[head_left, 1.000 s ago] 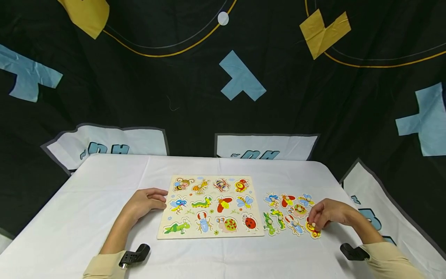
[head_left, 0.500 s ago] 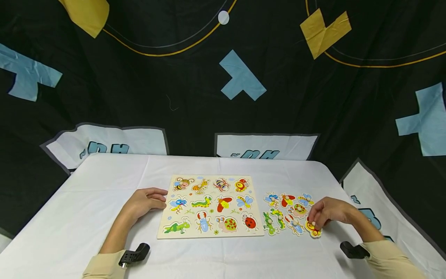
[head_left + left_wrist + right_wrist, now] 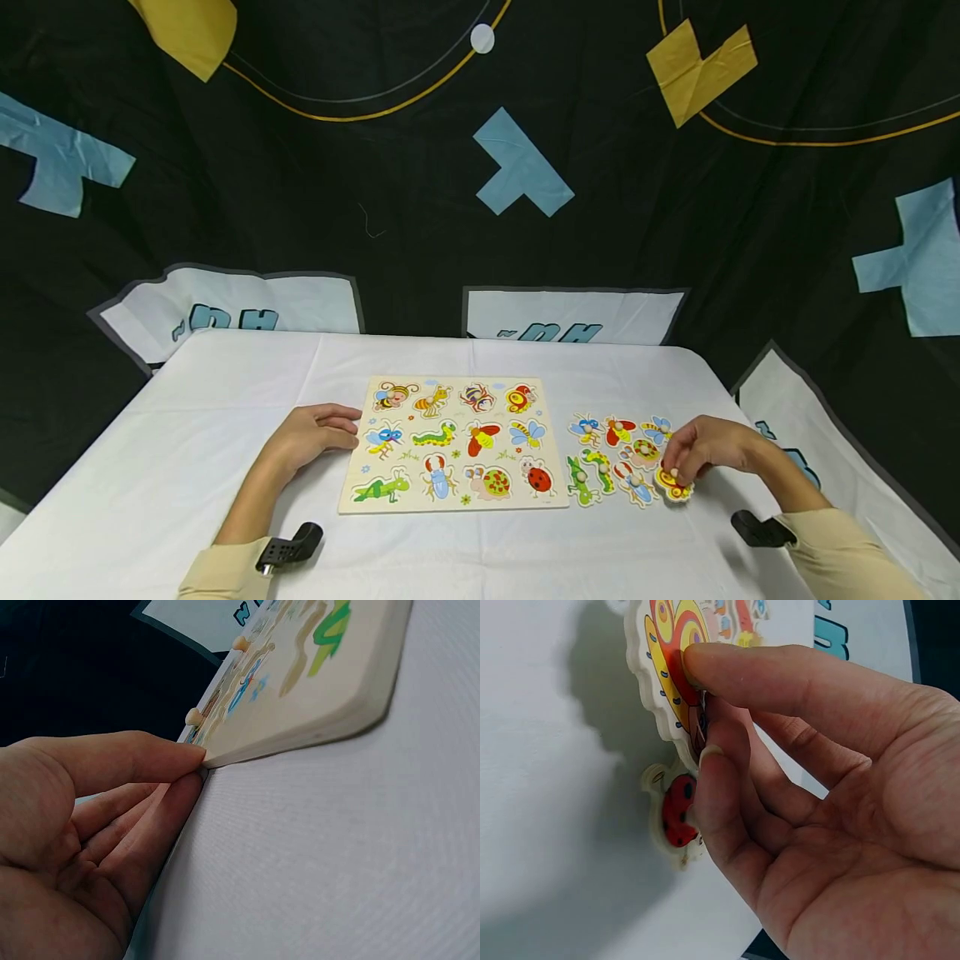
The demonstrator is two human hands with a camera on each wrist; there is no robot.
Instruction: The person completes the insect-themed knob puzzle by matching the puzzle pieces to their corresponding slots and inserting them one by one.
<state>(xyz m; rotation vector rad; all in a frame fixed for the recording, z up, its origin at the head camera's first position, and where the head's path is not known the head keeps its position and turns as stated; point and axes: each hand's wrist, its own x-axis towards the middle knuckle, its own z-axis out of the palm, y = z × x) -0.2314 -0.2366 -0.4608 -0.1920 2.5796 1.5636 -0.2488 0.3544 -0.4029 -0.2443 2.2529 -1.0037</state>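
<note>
My right hand [image 3: 708, 450] pinches the knob of a red and yellow butterfly puzzle piece [image 3: 667, 682] between thumb and fingers. Tilted, the piece casts a shadow on the white cloth in the right wrist view. Behind it a ladybug piece [image 3: 679, 810] lies partly hidden by the fingers. On the left, my left hand [image 3: 311, 437] rests on the table, thumb and fingertips touching the left edge of the wooden insect puzzle board [image 3: 465, 500]. Knobs [image 3: 193, 717] stand up from the board near that hand. Printed insect shapes in rows cover its face.
Between the board and my right hand lie several loose knobbed pieces, among them a grasshopper [image 3: 581, 482], a caterpillar [image 3: 600, 469], a stag beetle [image 3: 635, 485] and a snail [image 3: 642, 452]. A white cloth [image 3: 247, 392] covers the table; a black curtain [image 3: 405, 233] hangs behind.
My right hand has risen slightly, and the butterfly piece has come up and shifted a little with it. The left hand and the board have stayed in place.
</note>
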